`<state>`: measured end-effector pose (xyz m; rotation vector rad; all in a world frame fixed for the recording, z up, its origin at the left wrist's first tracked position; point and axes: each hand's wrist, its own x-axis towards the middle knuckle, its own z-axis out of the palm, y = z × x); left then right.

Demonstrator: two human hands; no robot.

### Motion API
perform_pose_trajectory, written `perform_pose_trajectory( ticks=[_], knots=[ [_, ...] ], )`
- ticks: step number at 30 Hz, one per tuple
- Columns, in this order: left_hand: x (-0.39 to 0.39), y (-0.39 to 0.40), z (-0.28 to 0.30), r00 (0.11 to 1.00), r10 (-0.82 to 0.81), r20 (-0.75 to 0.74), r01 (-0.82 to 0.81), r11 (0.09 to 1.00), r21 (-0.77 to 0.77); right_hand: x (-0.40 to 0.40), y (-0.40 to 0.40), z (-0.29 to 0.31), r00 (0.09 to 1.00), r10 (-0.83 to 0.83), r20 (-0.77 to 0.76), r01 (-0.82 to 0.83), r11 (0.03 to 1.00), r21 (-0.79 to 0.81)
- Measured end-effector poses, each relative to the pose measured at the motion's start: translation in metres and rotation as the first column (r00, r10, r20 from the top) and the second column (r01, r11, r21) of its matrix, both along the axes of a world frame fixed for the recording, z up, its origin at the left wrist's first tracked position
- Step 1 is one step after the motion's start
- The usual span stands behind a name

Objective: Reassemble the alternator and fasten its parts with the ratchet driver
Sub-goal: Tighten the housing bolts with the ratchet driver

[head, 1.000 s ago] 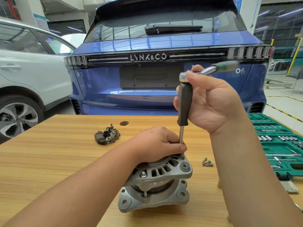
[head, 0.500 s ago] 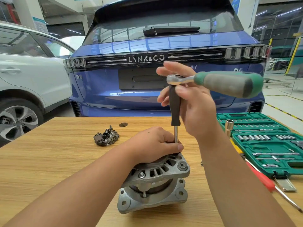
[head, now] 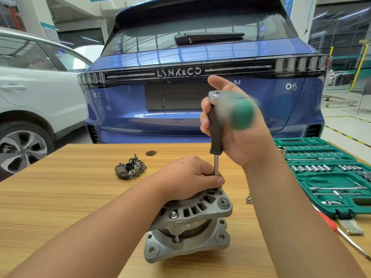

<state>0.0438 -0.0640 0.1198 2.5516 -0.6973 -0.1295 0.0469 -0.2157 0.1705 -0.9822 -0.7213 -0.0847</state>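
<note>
A grey cast alternator (head: 192,223) stands on the wooden table (head: 60,197) near its front edge. My left hand (head: 188,177) rests on top of it, fingers curled round the steel shaft of the driver where it meets the housing. The ratchet driver (head: 215,133) stands upright: black grip, steel shaft, ratchet head on top with a green handle blurred by motion and pointing toward me. My right hand (head: 239,127) grips the driver's upper part. A dark rectifier plate (head: 130,169) lies on the table behind and to the left.
A green socket set case (head: 329,177) lies open at the right, with a red-handled screwdriver (head: 341,233) in front of it. A few loose screws (head: 248,198) sit right of the alternator. A blue car (head: 200,87) and a white car (head: 30,87) stand behind the table.
The green ratchet handle has swung round from pointing right to pointing toward me, and my right hand has turned with it. My left hand and the alternator have stayed in place.
</note>
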Motion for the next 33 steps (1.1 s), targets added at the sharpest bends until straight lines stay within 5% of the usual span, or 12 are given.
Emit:
perform_pose_trajectory(
  ticks=[1, 3, 5, 7, 9, 11, 13, 24, 27, 29, 31, 33],
  knots=[
    [0.0, 0.0, 0.0, 1.0, -0.002, 0.0, 0.002, 1.0, 0.005, -0.002, 0.003, 0.0, 0.976, -0.207, 0.07, 0.211, 0.976, -0.049],
    [0.001, 0.0, 0.0, 1.0, -0.012, 0.001, 0.012, 1.0, -0.01, -0.004, 0.013, -0.004, 0.724, -0.624, 0.295, 0.67, 0.737, -0.088],
    [0.0, 0.0, -0.001, 1.0, -0.015, 0.002, 0.015, 0.999, -0.031, -0.006, 0.022, -0.008, 0.555, -0.759, 0.341, 0.816, 0.576, -0.046],
    [0.001, 0.0, -0.001, 1.0, -0.008, -0.001, 0.008, 1.0, -0.018, -0.009, 0.022, -0.004, 0.719, -0.665, 0.202, 0.687, 0.724, -0.062],
    [0.001, 0.001, 0.0, 1.0, 0.002, -0.012, -0.002, 1.0, -0.005, -0.012, 0.016, 0.004, 0.945, -0.32, -0.062, 0.318, 0.947, -0.039],
    [0.001, 0.002, 0.001, 1.0, 0.004, -0.015, -0.004, 1.0, -0.003, -0.01, 0.008, 0.009, 0.967, -0.01, -0.254, 0.005, 1.0, -0.023],
    [0.001, 0.002, 0.0, 1.0, 0.003, -0.009, -0.003, 1.0, -0.001, -0.009, 0.003, 0.011, 0.95, 0.094, -0.297, -0.125, 0.989, -0.086],
    [0.0, 0.002, 0.0, 1.0, 0.002, 0.004, -0.002, 1.0, -0.011, -0.007, -0.006, 0.01, 0.889, 0.287, -0.358, -0.246, 0.957, 0.157],
    [0.0, 0.001, 0.0, 1.0, 0.017, 0.008, -0.017, 1.0, -0.001, -0.008, -0.001, 0.008, 0.941, 0.201, -0.272, -0.147, 0.967, 0.207],
    [0.0, 0.0, 0.0, 1.0, 0.011, 0.012, -0.011, 1.0, 0.017, -0.007, -0.001, 0.007, 0.992, -0.1, -0.074, 0.111, 0.979, 0.168],
    [0.0, -0.002, 0.001, 1.0, -0.002, 0.012, 0.001, 1.0, 0.03, -0.005, -0.001, 0.004, 0.754, -0.588, 0.293, 0.586, 0.804, 0.102],
    [0.0, -0.001, 0.002, 1.0, -0.01, 0.013, 0.01, 1.0, 0.024, -0.002, 0.008, -0.001, 0.462, -0.679, 0.57, 0.757, 0.637, 0.146]
  ],
)
